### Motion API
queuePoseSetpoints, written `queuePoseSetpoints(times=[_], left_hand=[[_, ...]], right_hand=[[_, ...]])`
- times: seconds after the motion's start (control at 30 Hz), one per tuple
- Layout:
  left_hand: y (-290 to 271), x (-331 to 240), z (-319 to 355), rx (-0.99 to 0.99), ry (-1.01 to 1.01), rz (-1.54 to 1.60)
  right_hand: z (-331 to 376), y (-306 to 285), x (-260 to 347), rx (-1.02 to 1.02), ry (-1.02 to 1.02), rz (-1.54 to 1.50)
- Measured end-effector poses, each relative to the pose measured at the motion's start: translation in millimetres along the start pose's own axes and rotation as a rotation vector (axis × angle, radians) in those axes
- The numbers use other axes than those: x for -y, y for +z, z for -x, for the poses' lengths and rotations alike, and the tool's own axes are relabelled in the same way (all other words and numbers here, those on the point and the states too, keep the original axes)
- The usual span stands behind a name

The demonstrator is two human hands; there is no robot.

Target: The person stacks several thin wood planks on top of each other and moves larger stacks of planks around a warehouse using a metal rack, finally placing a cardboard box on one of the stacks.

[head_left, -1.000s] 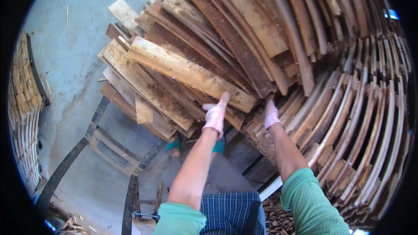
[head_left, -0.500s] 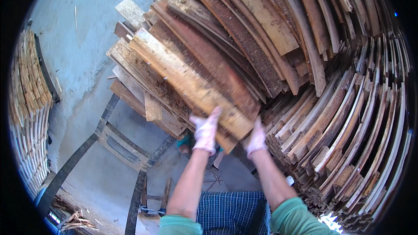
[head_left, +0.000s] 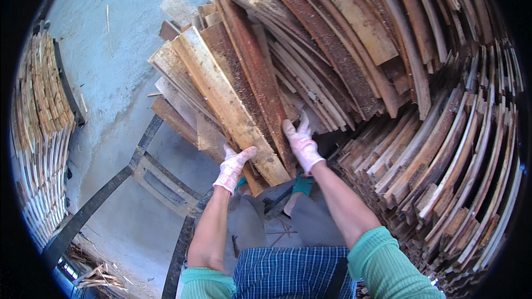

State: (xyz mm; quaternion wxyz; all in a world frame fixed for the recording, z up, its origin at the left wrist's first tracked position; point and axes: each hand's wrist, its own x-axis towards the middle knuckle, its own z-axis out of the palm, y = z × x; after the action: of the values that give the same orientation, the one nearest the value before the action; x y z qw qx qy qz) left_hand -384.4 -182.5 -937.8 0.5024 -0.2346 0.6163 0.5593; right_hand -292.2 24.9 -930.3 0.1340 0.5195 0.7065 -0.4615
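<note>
A pale rough plank lies on top of a heap of wooden boards, its near end pointing at me. My left hand, in a white knit glove, grips that near end from the left side. My right hand, gloved the same way, presses on a reddish-brown board lying right beside the pale plank. Both forearms are bare, with green sleeves at the lower edge.
A large stack of curved wooden slats fills the right side. Another slat pile stands at the far left. Grey concrete floor lies beyond, and a dark metal frame rests on it near my feet.
The pale plank has swung and slid toward me. My left hand has dropped from the board face to the plank's near end, and both hands have come lower and closer together.
</note>
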Motion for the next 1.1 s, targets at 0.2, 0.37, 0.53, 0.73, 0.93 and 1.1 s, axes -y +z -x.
queuePoseSetpoints(times=[0.2, 0.37, 0.53, 0.73, 0.93, 1.1], left_hand=[[-5, 28, 16, 0.066, 0.039, 0.106], [13, -4, 92, 0.144, -0.006, 0.235], [-17, -26, 212, 0.071, -0.035, 0.163], [-14, -26, 274, 0.096, -0.057, 0.132], [-1, -82, 337, 0.043, -0.074, -0.152], [-7, -72, 376, 0.159, -0.057, -0.107]], right_hand=[[29, 8, 15, 0.183, -0.036, 0.064], [77, -50, 38, 0.475, -0.105, -0.297], [190, -94, 75, 0.537, 0.059, -0.211], [231, -68, 67, 0.717, 0.567, -1.116], [277, -102, 108, 0.685, 0.481, -1.058], [320, -116, 96, 0.684, 0.433, -1.075]])
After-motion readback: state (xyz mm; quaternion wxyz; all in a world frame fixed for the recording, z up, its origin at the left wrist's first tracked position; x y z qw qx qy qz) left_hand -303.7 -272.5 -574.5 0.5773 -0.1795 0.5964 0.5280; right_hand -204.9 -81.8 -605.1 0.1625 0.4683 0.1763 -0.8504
